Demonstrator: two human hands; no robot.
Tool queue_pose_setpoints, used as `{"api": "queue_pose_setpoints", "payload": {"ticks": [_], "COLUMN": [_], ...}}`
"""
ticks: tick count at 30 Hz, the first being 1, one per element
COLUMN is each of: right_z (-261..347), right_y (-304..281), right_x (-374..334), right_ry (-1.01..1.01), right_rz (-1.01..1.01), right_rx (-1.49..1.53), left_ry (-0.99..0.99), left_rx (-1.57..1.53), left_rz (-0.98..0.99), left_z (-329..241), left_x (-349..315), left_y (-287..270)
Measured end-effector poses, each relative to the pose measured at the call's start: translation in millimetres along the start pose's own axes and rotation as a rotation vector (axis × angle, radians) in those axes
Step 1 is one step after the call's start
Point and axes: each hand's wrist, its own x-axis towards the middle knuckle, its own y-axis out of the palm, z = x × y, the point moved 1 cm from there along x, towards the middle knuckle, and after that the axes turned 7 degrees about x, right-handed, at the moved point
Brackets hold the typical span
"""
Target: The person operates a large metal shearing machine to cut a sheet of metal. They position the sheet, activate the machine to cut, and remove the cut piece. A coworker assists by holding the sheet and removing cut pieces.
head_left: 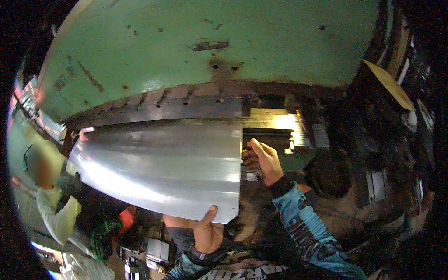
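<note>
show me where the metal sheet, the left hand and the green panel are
Metal sheet (165, 161), head view: middle of its shiny face
Left hand (208, 237), head view: middle of the hand
Green panel (263, 42), head view: middle of its painted face

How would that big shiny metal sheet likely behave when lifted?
The metal sheet may flex somewhat, being broad with a thin-looking edge. Its glossy face could prove slippery. With the left hand alone, it might tip toward its longer left side.

A metal workshop, with a big scuffed green machine (275, 44) and a broad shiny metal sheet (172, 154).
</note>
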Motion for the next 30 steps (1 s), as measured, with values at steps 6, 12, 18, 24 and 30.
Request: {"api": "queue_pose_setpoints", "payload": {"ticks": [6,12,18,24,30], "right_z": [-19.2,-23.9,-22.1,-21.4,-23.0], "right_y": [32.4,28.8,32.3,33.0,28.9], "right_x": [25.2,31.1,25.7,19.5,20.9], "right_ry": [-0.046,-0.044,-0.046,-0.101,-0.076], "right_rz": [0.017,0.128,0.106,0.099,0.054], "right_rx": [0.012,0.096,0.111,0.091,0.134], "left_ry": [-0.165,-0.069,-0.142,-0.107,-0.056], "left_rx": [0.359,0.070,-0.022,0.006,0.029], "left_rz": [-0.129,-0.014,-0.002,0.087,0.003], "left_z": [6.7,9.9,14.2,4.2,5.3], "left_x": [9.6,9.2,5.2,-5.4,-7.8], "left_y": [-20.6,-7.3,-8.4,1.9,16.2]}}
